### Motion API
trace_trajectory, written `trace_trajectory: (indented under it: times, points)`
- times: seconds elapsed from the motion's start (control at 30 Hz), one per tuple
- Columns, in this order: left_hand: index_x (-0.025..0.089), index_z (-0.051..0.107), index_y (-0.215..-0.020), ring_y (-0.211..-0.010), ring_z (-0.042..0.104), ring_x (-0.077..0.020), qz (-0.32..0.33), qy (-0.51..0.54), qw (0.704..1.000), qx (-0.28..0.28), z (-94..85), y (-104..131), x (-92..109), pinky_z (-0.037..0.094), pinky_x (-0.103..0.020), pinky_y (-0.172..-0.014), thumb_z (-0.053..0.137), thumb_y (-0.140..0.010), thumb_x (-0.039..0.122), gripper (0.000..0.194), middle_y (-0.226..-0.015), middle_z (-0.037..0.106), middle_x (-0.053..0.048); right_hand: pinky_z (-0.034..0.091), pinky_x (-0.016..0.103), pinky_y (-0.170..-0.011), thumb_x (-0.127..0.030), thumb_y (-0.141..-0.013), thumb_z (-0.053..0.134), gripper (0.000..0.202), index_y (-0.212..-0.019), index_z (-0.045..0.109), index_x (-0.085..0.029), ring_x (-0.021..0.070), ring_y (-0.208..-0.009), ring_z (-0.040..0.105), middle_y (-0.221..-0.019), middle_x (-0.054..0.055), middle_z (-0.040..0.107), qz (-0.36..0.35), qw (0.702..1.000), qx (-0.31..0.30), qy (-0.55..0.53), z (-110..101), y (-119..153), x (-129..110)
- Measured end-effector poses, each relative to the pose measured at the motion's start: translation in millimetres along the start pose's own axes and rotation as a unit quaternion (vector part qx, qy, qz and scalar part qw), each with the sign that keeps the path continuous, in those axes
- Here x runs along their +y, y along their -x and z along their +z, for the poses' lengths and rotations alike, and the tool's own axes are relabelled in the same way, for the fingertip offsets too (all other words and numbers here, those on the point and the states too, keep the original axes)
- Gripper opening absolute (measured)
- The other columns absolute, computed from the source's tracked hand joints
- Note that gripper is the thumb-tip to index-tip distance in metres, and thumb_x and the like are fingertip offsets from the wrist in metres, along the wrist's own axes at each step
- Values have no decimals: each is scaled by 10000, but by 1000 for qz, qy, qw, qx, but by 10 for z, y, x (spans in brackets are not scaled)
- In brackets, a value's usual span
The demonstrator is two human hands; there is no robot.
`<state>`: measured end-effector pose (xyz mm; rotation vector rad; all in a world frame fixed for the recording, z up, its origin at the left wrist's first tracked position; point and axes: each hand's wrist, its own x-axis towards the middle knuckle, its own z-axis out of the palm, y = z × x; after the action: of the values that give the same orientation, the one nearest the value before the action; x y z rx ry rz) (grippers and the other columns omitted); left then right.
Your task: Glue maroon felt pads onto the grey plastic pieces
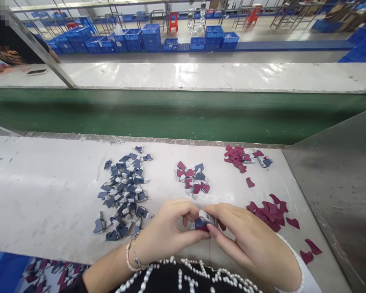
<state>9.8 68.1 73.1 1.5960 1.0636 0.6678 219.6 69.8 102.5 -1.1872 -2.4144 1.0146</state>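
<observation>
Between both hands, low in the middle of the head view, is a small plastic part [206, 220] in light grey and dark blue, with a maroon piece along its lower edge. My left hand [173, 228] pinches it from the left with thumb and fingers. From the other side my right hand [236, 232] grips its grey top and right end. Maroon flat pieces [270, 215] lie just beyond my right hand. A pile of grey and dark blue parts [125, 187] spreads to the left. A small group of maroon-and-grey parts [190, 179] sits ahead of my hands.
Behind the white worktable [49, 183] runs a green conveyor belt [171, 114]. A metal panel [338, 195] borders the right side. At the lower left, a blue bin [6, 268] holds parts. More maroon pieces [235, 156] lie at the back right. Another person [15, 40] is at far left.
</observation>
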Motion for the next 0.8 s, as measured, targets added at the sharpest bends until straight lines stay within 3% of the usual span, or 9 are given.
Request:
trace_trajectory:
  times: [0.27, 0.5, 0.7, 0.8]
  points:
    - [179, 526, -735, -687, 489, -104, 4, -19, 1000, 1, 2, 0, 46, 383, -216, -655, 801, -793, 267, 295, -721, 530, 50, 461, 334, -645, -186, -981, 425, 166, -1051, 575, -192, 205, -757, 611, -851, 24, 656, 7, 1000, -8, 3, 14, -27, 21]
    - [183, 500, -728, -695, 488, -111, 4, -37, 999, 1, 6, -3, 26, 375, -217, -649, 741, -843, 252, 276, -719, 518, 45, 452, 335, -626, -141, -939, 412, 185, -924, 589, -190, 207, -728, 585, -794, 28, 608, 34, 999, -4, -6, 80, -71, -3]
    - [179, 515, -715, -682, 487, -111, -35, 25, 999, 14, -2, -8, 6, 388, -226, -655, 812, -778, 298, 326, -705, 522, 50, 520, 337, -766, -198, -1005, 423, 216, -1189, 534, -223, 205, -913, 647, -1028, 49, 678, -4, 998, 1, -69, 57, -18, 76]
    - [170, 504, -671, -664, 475, -105, -35, 45, 998, 21, 9, -28, -41, 392, -227, -647, 836, -749, 290, 362, -675, 517, 54, 526, 328, -781, -184, -1006, 421, 227, -1186, 553, -224, 203, -933, 654, -1018, 47, 690, -23, 997, -8, -75, 50, -27, 90]
